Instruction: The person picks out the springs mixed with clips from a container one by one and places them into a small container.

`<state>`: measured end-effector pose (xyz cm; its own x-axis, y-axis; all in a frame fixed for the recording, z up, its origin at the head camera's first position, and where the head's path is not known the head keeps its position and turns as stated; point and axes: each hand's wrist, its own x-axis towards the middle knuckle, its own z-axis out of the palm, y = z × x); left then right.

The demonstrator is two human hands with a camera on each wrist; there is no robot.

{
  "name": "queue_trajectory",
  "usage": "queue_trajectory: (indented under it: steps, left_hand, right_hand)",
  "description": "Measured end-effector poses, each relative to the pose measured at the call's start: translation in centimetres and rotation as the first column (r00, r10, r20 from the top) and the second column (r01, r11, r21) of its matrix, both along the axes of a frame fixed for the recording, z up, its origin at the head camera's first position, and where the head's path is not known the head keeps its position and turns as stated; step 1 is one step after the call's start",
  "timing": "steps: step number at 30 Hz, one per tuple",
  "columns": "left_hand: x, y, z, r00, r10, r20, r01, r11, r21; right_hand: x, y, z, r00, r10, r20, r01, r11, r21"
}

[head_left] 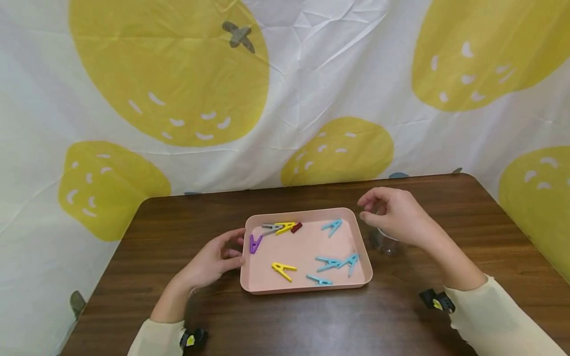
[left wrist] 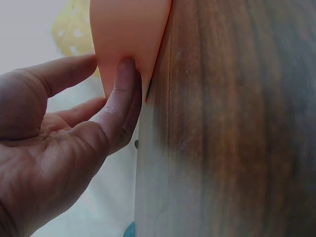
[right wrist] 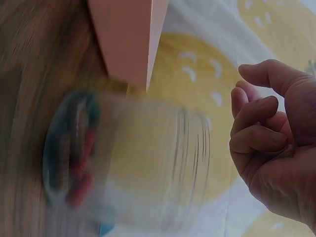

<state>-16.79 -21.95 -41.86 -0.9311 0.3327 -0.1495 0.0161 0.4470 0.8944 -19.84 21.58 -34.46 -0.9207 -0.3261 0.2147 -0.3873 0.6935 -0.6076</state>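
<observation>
A pink tray [head_left: 307, 289] on the table holds clothespins: several light blue ones [head_left: 329, 263], two yellow ones [head_left: 283, 270], a purple one [head_left: 255, 244], a grey one [head_left: 272, 228] and a dark red one [head_left: 296, 227]. At the tray's left wall my left hand [head_left: 216, 260] rests its fingertips, with thumb and fingers spread. My right hand [head_left: 398, 217] hovers above a clear jar [head_left: 387, 245] right of the tray, fingers loosely bent and nothing seen between them. In the right wrist view, blurred red and dark pieces [right wrist: 81, 173] lie at the jar's bottom.
The dark wooden table [head_left: 311, 321] extends around the tray and jar. Behind it hangs a white cloth [head_left: 303, 99] with large yellow fruit prints, close to the table's back edge.
</observation>
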Motion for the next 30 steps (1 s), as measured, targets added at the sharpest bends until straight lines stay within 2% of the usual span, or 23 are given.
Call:
queue_trajectory:
  steps: [6, 10, 13, 19, 25, 30]
  left_hand:
    - [0.0, 0.0, -0.1, 1.000, -0.003, -0.006, 0.003, 1.000, -0.004]
    - [-0.1, 0.1, -0.1, 1.000, -0.002, -0.004, 0.002, 1.000, -0.002]
    - [-0.1, 0.1, -0.1, 1.000, 0.002, -0.003, -0.002, 1.000, -0.001]
    - [-0.2, 0.3, -0.2, 0.999, -0.023, -0.034, 0.023, 1.000, 0.019]
    - [-0.4, 0.3, -0.4, 0.999, -0.019, -0.031, 0.020, 1.000, 0.018]
    - [-0.4, 0.4, -0.5, 1.000, -0.019, -0.025, 0.019, 1.000, 0.014]
  right_hand:
    - [-0.8, -2.9, -0.6, 0.995, 0.088, 0.043, -0.087, 0.995, -0.039]
    - [-1.7, -4.5, -1.1, 0.983, 0.159, 0.087, -0.152, 0.985, -0.078]
    - [-2.4, -5.4, -1.7, 0.966, 0.214, 0.147, -0.196, 0.973, -0.123]
    - [-3.7, -7.1, -3.2, 0.912, 0.296, 0.284, -0.246, 0.948, -0.199]
    - [-4.6, -8.3, -4.3, 0.871, 0.345, 0.349, -0.291, 0.936, -0.200]
    - [-5.0, -8.7, -4.9, 0.861, 0.321, 0.394, -0.298, 0.947, -0.120]
